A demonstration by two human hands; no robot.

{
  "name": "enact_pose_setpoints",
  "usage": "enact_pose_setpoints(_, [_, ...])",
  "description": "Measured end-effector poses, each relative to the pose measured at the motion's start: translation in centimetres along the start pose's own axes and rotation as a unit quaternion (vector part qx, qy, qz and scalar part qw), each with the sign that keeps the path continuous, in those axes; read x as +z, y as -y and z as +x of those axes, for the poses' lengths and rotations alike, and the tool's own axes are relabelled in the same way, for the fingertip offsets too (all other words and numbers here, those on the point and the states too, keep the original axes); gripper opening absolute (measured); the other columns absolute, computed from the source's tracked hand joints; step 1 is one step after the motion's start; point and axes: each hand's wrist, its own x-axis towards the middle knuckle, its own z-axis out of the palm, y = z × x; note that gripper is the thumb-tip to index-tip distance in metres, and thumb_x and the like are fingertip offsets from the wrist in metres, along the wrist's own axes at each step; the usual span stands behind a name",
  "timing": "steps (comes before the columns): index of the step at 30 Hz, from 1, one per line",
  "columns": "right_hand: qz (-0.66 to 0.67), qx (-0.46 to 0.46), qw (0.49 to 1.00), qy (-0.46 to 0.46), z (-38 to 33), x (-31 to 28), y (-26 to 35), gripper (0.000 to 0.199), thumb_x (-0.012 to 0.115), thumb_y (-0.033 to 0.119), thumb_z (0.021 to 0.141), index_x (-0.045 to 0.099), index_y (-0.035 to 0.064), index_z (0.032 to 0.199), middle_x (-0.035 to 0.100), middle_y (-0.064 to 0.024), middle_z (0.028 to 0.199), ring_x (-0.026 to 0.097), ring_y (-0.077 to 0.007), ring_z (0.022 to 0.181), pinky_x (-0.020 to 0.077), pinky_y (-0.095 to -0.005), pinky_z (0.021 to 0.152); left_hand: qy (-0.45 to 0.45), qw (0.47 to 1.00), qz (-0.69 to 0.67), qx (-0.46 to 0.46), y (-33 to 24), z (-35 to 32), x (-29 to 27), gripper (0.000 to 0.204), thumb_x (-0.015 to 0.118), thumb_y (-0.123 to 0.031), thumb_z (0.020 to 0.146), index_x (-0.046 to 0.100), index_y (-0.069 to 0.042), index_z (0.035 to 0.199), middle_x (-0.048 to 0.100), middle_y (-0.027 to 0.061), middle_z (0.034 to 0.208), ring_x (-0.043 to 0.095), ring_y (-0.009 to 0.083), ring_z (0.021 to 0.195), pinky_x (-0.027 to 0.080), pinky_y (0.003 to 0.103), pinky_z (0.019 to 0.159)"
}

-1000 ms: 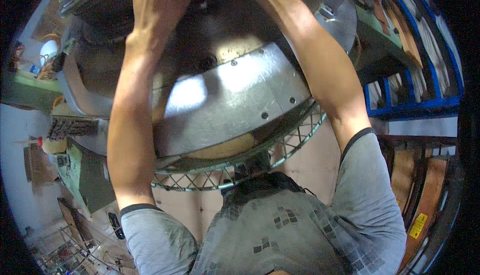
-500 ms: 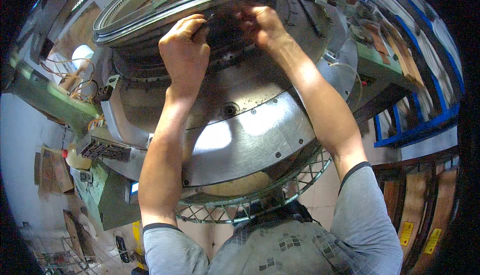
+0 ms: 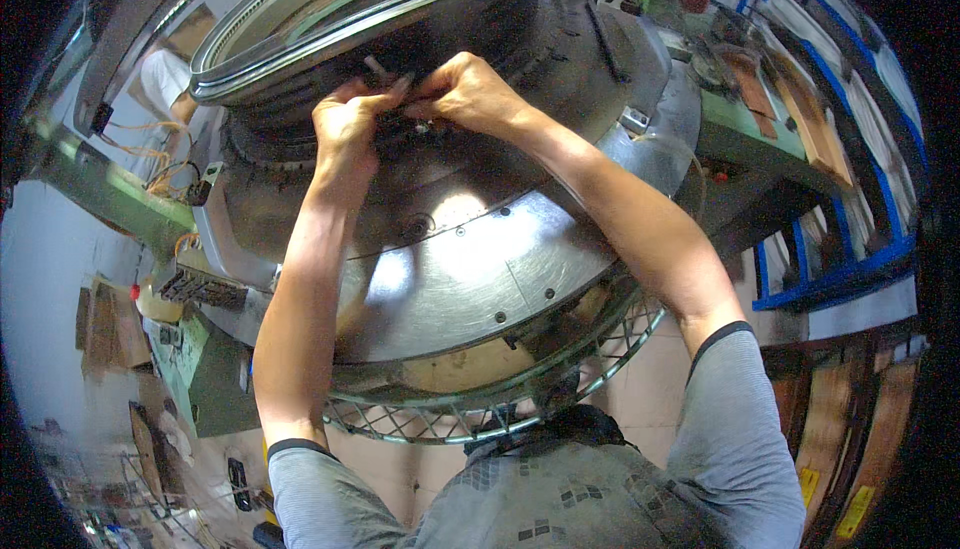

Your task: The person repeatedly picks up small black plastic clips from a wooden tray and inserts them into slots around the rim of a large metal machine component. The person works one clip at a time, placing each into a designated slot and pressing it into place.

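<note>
My left hand (image 3: 347,121) is closed in a pinch, low against the dark side of a large round machine (image 3: 450,24). A small pale, stick-like piece (image 3: 375,66) pokes up by its fingertips; its kind is unclear. Close beside it, my right hand (image 3: 465,91) is also pinched, its fingertips almost meeting the left ones. Whatever lies in the right fingers is too small and dark to make out. Above both hands runs the machine's shiny metal rim (image 3: 370,24). Below them spreads a wide, curved metal plate (image 3: 450,289) with several screws.
A green lattice guard (image 3: 420,427) curves under the plate, near my body. Metal brackets (image 3: 212,194) stand at the plate's left edge, near loose orange wires (image 3: 160,174). At right are a green bench (image 3: 750,134) with wooden pieces and a blue rack (image 3: 840,284).
My right hand has moved left and down, close to my left hand, which has dropped slightly. The pale piece now shows by the left fingertips. The plate's screws appear farther left.
</note>
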Motion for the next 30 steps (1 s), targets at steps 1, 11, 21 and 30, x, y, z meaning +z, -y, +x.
enact_pose_setpoints(1, [-0.007,0.021,1.000,0.021,-0.3,-0.4,-0.2,0.016,0.077,0.018,0.088,0.078,0.0018,0.090,0.068,0.0002,0.068,0.058,-0.0058,0.058,0.0468,-0.0241,0.052,0.010,1.000,0.013,-0.001,0.3,0.2,0.2,0.014,0.074,0.009,0.076,0.070,0.002,0.088,0.073,0.0119,0.089,0.070,0.0206,0.077,0.056,0.032,0.073])
enact_pose_setpoints(11, [-0.075,-0.050,0.984,-0.156,-1.7,-2.1,-3.0,0.015,0.072,0.014,0.089,0.078,-0.0001,0.093,0.067,-0.0003,0.066,0.056,-0.0056,0.058,0.0452,-0.0249,0.052,-0.021,0.972,0.170,0.162,3.7,0.4,2.9,0.019,0.070,0.003,0.082,0.074,0.002,0.101,0.076,0.0122,0.099,0.071,0.0218,0.087,0.055,0.031,0.082])
enact_pose_setpoints(21, [-0.117,-0.068,0.974,-0.181,-0.8,-1.8,-3.9,0.030,0.063,0.011,0.071,0.078,0.0032,0.096,0.073,-0.0222,0.089,0.075,-0.0306,0.080,0.0587,-0.0372,0.079,-0.022,0.720,0.592,0.360,4.4,-1.5,3.7,0.034,0.071,0.005,0.059,0.073,-0.001,0.093,0.053,0.0222,0.143,0.054,0.0445,0.120,0.043,0.047,0.108])
enact_pose_setpoints(30, [-0.133,-0.067,0.972,-0.184,-0.4,-1.8,-4.3,0.035,0.061,0.009,0.068,0.077,-0.0008,0.097,0.072,-0.0248,0.091,0.075,-0.0330,0.083,0.0589,-0.0374,0.082,-0.015,0.716,0.595,0.366,4.5,-1.4,3.6,0.031,0.073,0.004,0.059,0.074,-0.001,0.089,0.048,0.0199,0.150,0.051,0.0435,0.123,0.042,0.049,0.109])
